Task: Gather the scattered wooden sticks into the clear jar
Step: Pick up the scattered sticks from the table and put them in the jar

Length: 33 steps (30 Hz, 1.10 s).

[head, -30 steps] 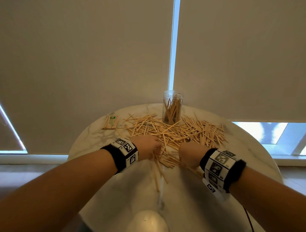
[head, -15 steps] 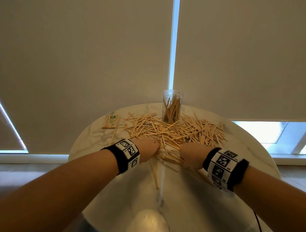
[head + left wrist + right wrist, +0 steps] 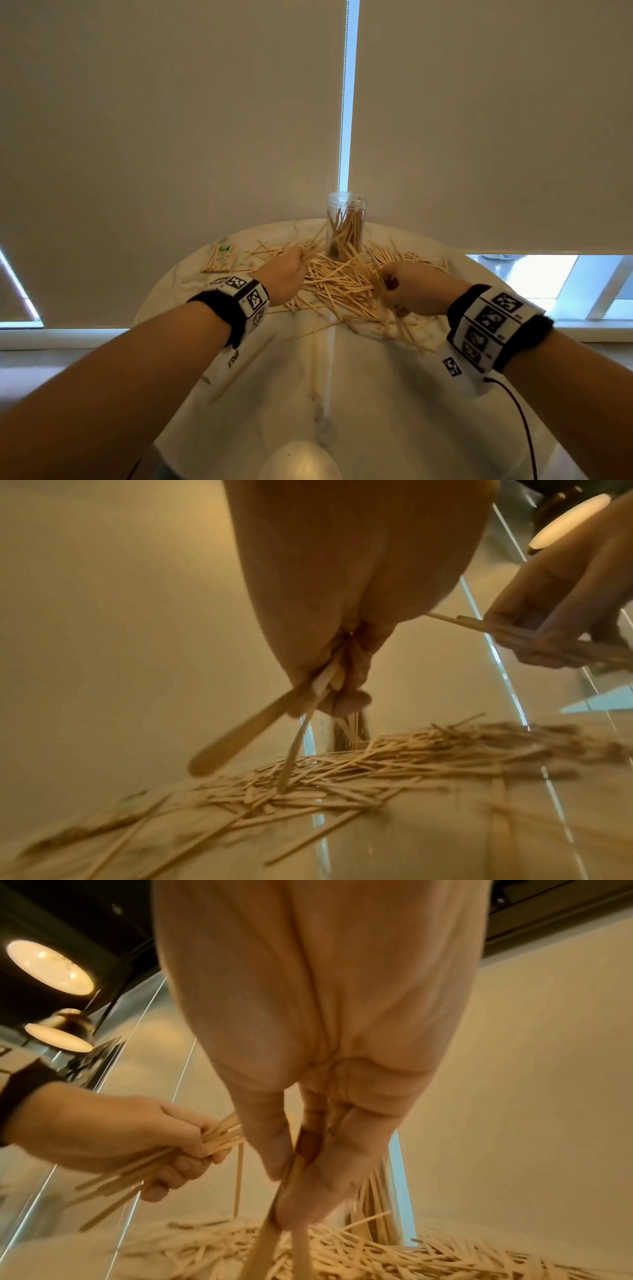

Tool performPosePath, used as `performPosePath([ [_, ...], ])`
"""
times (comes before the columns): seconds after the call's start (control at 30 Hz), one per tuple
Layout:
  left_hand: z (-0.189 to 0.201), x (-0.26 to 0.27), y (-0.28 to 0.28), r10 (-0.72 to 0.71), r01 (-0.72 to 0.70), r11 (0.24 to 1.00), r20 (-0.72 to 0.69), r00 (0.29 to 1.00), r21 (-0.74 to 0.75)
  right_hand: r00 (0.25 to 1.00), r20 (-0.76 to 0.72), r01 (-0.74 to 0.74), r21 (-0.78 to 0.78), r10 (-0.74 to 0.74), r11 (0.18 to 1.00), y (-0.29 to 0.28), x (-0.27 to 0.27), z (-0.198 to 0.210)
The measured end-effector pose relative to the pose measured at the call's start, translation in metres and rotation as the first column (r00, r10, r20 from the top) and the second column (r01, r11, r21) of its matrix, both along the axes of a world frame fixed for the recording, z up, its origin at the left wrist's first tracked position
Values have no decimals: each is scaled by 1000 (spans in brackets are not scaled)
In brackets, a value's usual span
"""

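A clear jar stands at the far side of the round marble table, with several wooden sticks upright inside it. A heap of loose sticks spreads in front of the jar. My left hand is raised above the heap's left part and grips a bundle of sticks. My right hand hovers over the heap's right part and grips its own bundle of sticks. In the right wrist view the left hand shows its bundle fanning out of the fist.
A small packet of sticks lies at the table's far left. Single sticks lie nearer me on the marble. A pale rounded object sits at the near edge. Window blinds hang just behind the jar.
Both hands have lifted off the near part of the heap and moved forward toward the jar, each carrying a bundle of sticks.
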<state>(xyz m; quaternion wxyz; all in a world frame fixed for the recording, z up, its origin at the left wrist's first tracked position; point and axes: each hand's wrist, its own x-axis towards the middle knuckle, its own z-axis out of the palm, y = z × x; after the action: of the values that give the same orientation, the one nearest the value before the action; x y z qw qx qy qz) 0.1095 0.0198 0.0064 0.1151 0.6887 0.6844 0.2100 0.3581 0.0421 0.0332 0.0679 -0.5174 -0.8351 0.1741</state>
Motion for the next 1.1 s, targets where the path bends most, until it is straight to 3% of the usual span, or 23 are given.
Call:
performPosePath([
  [0.1,3,5,6,46,-53,998,278,959,20,964,-266,24,-17,-28,1000,0,-11,8],
  [0.17,5,13,8,46,-56,998,524,851,4,939,-344,18,16,-12,1000,-1,-22,11],
  [0.23,8,24,6,36,-49,999,677,735,0,914,-405,8,28,4,1000,-3,-34,11],
  [0.4,14,44,4,-83,18,995,731,677,96,863,-498,-78,44,90,996,-8,-67,4],
  [0.6,11,41,5,-5,-172,973,759,651,154,881,-462,-13,188,100,982,-17,-80,-2],
  [0.83,15,18,10,-81,-284,937,917,391,204,914,-398,1,199,80,980,-16,-73,-5],
  [0.9,16,8,8,-76,-282,936,902,425,212,904,-423,37,207,56,978,-15,-65,-2],
  [1.03,9,12,-3,-71,-67,987,772,632,145,833,-547,75,263,84,962,-8,-62,13],
  [1.1,7,26,-9,-85,40,996,793,603,76,803,-582,87,328,129,941,-7,-67,21],
])
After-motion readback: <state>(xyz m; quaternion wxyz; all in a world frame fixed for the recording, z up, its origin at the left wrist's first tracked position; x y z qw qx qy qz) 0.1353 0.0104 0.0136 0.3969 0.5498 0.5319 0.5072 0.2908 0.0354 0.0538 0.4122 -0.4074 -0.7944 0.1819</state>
